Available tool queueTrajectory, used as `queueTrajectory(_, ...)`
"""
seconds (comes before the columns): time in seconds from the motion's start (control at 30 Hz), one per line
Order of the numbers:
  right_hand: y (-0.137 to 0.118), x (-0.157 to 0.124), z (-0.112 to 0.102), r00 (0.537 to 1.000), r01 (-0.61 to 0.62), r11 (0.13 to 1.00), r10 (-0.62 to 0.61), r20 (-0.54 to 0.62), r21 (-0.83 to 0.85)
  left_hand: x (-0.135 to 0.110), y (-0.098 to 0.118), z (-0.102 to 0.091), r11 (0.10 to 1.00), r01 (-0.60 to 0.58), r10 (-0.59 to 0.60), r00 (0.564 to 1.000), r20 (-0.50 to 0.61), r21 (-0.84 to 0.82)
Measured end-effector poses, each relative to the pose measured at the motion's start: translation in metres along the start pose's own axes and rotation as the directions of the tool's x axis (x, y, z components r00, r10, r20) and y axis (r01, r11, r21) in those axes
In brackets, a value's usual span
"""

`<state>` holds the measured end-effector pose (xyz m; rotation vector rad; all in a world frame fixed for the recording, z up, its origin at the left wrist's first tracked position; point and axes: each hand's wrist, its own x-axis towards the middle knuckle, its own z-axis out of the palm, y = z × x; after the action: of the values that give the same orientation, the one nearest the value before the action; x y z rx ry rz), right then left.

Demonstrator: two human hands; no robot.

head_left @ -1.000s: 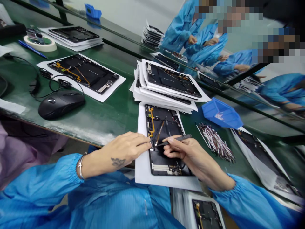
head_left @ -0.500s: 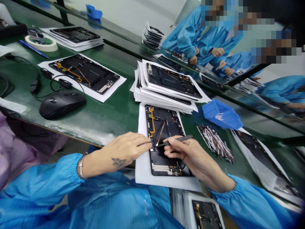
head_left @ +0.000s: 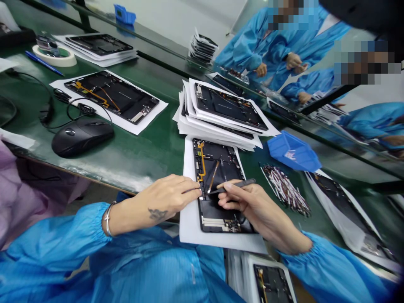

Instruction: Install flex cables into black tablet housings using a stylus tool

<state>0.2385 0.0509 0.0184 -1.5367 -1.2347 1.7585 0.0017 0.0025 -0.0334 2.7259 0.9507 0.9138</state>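
The black tablet back housing (head_left: 217,210) lies on a white paper sheet (head_left: 188,229), with a yellow-orange flex cable (head_left: 202,162) along its left side and a thin brown ribbon cable (head_left: 213,174) slanting across it. My right hand (head_left: 249,202) is closed around dark tweezers (head_left: 236,185), whose tips are at the lower end of the ribbon cable. On the housing's left edge, my left hand (head_left: 167,195) has its fingertips pressed together; a thin dark line shows between them, but I cannot make out what they hold.
Behind the housing rises a stack of housings and paper (head_left: 221,113). To the right are a pile of small strips (head_left: 285,189) and a blue bin (head_left: 293,151). A mouse (head_left: 82,136) and another housing (head_left: 116,99) lie left. Co-workers in blue (head_left: 252,46) sit across.
My hands, the tweezers and the housing have hardly moved. Across the bench, co-workers have shifted their arms and posture slightly.
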Motion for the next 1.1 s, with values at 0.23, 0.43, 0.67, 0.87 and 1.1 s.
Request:
queueTrajectory(0.23,0.0011,0.0012,-0.0002,1.0,-0.01,1.0,0.01,0.004,0.027,0.0,0.0001,-0.0001,1.0,0.003,-0.003,1.0,0.002,0.019)
queueTrajectory(0.43,0.0018,0.0012,-0.0003,1.0,-0.004,1.0,0.004,-0.001,0.028,0.0003,0.0005,-0.0007,1.0,0.004,-0.004,1.0,0.004,0.014)
queueTrajectory(0.67,0.0023,0.0017,-0.0007,1.0,-0.012,0.999,0.012,-0.001,0.034,0.001,0.0005,0.0002,1.0,-0.002,0.002,1.0,-0.004,0.021)
queueTrajectory(0.87,0.0024,0.0011,-0.0004,1.0,-0.01,0.999,0.01,-0.004,0.044,0.0015,0.001,-0.0019,1.0,-0.003,0.004,1.0,-0.006,0.022)
queueTrajectory(1.1,0.003,0.0012,0.0007,1.0,0.001,0.999,0.0,-0.01,0.052,0.0013,0.0006,-0.0006,0.999,0.003,-0.002,1.0,-0.002,0.035)
